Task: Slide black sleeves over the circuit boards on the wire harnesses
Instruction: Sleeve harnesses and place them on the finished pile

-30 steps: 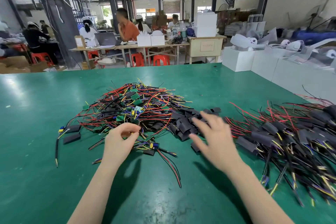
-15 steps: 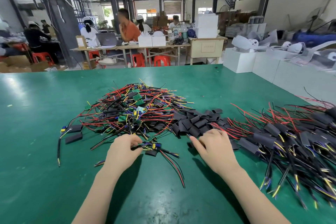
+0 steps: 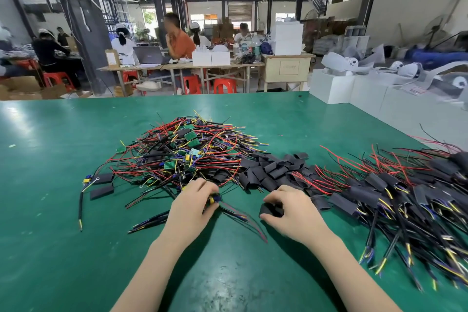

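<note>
Half a second ago the right hand (image 3: 293,213) was only reaching the edge of the loose black sleeves (image 3: 273,170); now it has drawn back toward the person with one sleeve (image 3: 272,209) pinched between thumb and curled fingers, lifted clear of the heap. The left hand (image 3: 192,206) has likewise pulled away from the tangle of bare harnesses (image 3: 187,152), its fingers closed round one harness (image 3: 215,199) near its blue and yellow end, with red and black wires trailing off toward the right across the green bench (image 3: 50,235). The small circuit board on that harness is hidden under the fingers, so its exact position cannot be told. Both pieces are now in hand and near each other, just apart, which suggests the picking step is over and the threading is about to start. The sleeve looks flattened, so it will probably need squeezing open first. The finished pile (image 3: 395,190), already sleeved, lies to the right.
</note>
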Demonstrator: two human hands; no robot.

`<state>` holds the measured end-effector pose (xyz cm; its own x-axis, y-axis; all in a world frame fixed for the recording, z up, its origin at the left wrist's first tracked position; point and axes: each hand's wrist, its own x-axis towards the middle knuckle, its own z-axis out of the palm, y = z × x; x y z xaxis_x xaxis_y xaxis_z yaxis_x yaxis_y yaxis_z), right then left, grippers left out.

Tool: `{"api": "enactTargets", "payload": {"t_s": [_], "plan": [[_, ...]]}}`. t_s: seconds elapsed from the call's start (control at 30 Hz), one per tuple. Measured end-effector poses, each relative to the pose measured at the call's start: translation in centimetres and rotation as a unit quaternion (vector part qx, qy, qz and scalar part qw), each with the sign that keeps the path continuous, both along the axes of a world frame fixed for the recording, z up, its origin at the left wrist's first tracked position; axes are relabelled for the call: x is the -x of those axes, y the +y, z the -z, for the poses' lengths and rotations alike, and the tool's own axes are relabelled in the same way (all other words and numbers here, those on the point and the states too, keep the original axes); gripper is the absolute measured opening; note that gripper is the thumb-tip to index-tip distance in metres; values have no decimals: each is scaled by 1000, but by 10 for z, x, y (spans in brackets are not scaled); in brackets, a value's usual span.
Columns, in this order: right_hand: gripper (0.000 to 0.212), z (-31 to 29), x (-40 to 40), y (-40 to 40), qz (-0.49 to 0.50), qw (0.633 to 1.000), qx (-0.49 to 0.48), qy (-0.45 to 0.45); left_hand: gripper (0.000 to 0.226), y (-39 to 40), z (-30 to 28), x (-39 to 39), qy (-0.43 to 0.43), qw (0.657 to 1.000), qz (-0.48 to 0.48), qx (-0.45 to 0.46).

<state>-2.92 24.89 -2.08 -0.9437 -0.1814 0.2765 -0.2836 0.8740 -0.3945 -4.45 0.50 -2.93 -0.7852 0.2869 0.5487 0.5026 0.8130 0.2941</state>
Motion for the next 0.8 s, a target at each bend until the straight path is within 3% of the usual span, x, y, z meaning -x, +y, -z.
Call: {"api": "enactTargets", "payload": {"t_s": [0.07,0.17,0.27,0.4,0.53,0.63,0.73,0.8], "plan": [[29,-3,-1,0,-5,1000,10,-10,21,2,-7,1,43,997,-11,-56],[37,-3,-3,-1,-1,1000,21,-9,16,-1,-25,-1,64,955,-75,-281],[43,-4,-4,-4,13,1000,19,-3,14,-17,-37,0,21,830,-73,-552],[41,-4,-3,-6,24,1000,12,-10,20,-39,-41,7,-64,634,-58,-768],[41,-3,-3,-2,9,1000,-15,-26,17,-47,-37,12,-144,530,-34,-835],[29,-6,-3,1,-7,999,-21,-46,14,-43,-40,10,-172,510,-19,-842],[19,-10,-5,2,-30,998,-1,-51,27,-42,-46,6,-195,487,-5,-851],[37,-11,-6,3,-46,996,27,-77,16,-43,-48,4,-208,467,21,-859]]}}
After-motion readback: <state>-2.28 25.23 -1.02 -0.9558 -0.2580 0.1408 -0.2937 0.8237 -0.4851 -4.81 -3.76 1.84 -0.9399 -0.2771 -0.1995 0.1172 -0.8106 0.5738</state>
